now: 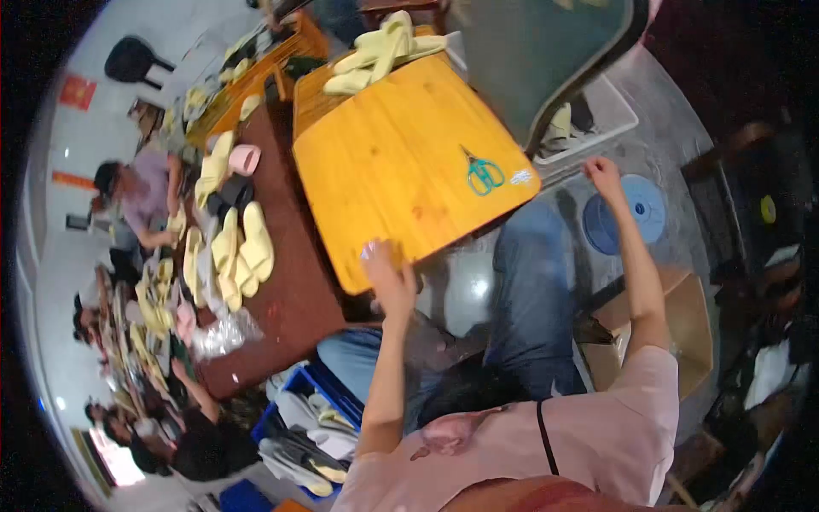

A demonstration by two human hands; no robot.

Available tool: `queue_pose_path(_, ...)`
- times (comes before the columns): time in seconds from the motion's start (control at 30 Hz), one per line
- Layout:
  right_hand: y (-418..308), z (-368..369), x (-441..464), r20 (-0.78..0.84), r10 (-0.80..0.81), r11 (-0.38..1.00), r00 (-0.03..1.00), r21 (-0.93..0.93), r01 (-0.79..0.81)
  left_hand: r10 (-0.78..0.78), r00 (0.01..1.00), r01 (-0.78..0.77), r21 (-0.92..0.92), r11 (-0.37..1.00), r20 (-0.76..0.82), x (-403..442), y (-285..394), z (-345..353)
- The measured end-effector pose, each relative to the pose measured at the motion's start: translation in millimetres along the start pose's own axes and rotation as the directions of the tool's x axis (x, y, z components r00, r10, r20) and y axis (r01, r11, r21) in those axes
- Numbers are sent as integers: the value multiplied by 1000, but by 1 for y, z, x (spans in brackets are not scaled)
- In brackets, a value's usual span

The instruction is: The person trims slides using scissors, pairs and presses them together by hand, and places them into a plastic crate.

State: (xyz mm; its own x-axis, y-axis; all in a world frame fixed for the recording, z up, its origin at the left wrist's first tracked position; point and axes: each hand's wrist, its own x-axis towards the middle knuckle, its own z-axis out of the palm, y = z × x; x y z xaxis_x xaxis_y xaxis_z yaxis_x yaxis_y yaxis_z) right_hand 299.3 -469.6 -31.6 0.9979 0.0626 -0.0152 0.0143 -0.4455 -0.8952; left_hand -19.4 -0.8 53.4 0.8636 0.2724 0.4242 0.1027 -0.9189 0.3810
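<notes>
Yellow wooden tabletop (375, 154), left hand (391, 280) at its near-left corner, right hand (604, 177) beyond its right edge.
Left fingers, loosely bent, meet something small and shiny (369, 250); whether gripped, I cannot tell. Right fingers curl, contents unclear. Scissors (480, 173) lie near the right corner; slippers (388, 51) heap behind.

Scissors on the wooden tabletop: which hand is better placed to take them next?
Probably the right hand: it looks empty, and the handles of the scissors point toward its side. The left hand is at the near-left corner of the tabletop, apparently holding something small and shiny.
</notes>
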Motion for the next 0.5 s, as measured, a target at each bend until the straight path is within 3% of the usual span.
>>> queue_pose_path(0.07, 52, 11, 41, -192, -157, 955, 969, -279, 100, 78, 994, -78, -5, 997, 71, 35, 24, 55)
queue_pose_path(0.2, 23, 40, 96, -214, -186, 869, 959, -491, 59, 115, 980, -105, -70, 992, 162, 87, 56, 137)
queue_pose_path(0.27, 64, 66, 152, -67, -147, 841, 987, -533, 89, 134, 982, -141, 50, 989, 130, 92, 65, 170)
queue_pose_path(0.33, 75, 103, 200, -78, 39, 836, 996, -544, -75, 105, 983, -130, 162, 978, 151, 93, 84, 168)
queue_pose_path(0.4, 100, 133, 242, 155, 199, 838, 968, -540, -85, 103, 976, -133, 151, 980, 190, 95, 82, 171)
queue_pose_path(0.47, 140, 175, 265, -55, 302, 898, 952, -319, -303, 96, 970, -143, 205, 968, 225, 97, 90, 168)
queue_pose_path(0.5, 130, 176, 255, -4, 396, 895, 918, -219, -388, 85, 965, -144, 231, 962, 248, 98, 91, 167)
